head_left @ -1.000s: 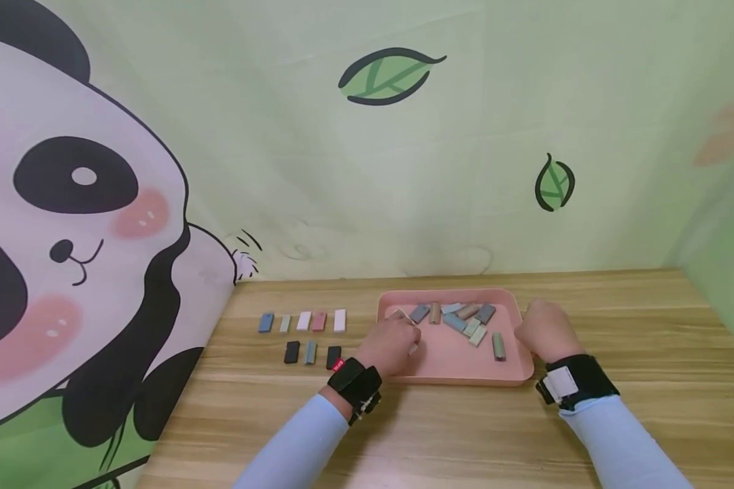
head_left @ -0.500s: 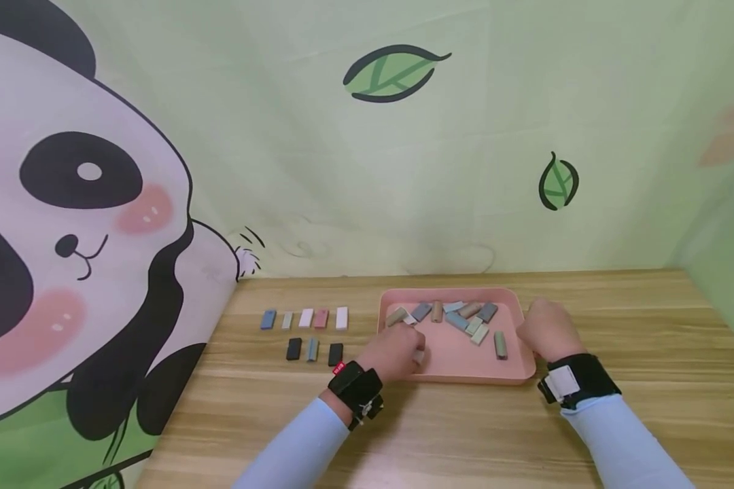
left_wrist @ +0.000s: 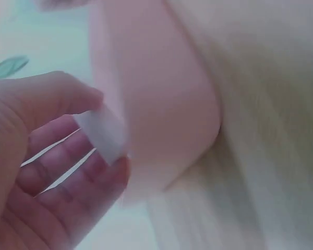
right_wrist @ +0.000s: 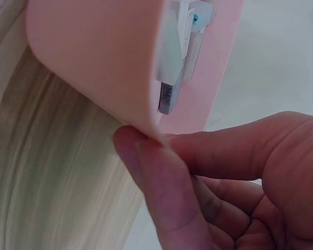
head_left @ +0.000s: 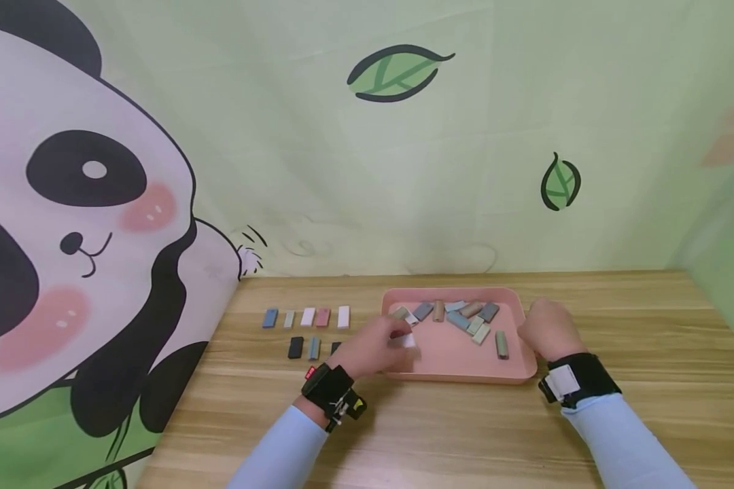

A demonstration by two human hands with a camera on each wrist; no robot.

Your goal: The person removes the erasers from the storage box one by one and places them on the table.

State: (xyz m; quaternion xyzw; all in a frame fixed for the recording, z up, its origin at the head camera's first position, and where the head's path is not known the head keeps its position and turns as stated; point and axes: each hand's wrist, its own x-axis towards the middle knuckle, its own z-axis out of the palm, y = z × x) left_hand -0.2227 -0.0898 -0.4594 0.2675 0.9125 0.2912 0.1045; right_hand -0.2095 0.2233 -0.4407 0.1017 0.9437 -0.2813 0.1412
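My left hand (head_left: 373, 346) is over the left end of the pink tray (head_left: 459, 369) and pinches a small white rectangular block (left_wrist: 101, 136) between thumb and fingertips. The same block is blurred in the head view. At the tray's right end, my right hand (head_left: 550, 329) pinches the rim, the thumb on one side and fingers on the other, as the right wrist view shows. Inside the tray lie several small blocks, among them a green one (head_left: 501, 345) near the right, a brown one (head_left: 438, 311) at the back and a blue-grey one (head_left: 459, 321).
Left of the tray, small blocks lie in two rows on the wooden table (head_left: 465, 435). The back row includes a blue one (head_left: 270, 318) and a red one (head_left: 323, 317); the front row has a black one (head_left: 295, 348). A printed curtain (head_left: 318, 170) hangs behind.
My left hand has moved left across the tray toward its left edge, carrying the white block, and now partly covers a black block in the front row. My right hand stays at the rim.
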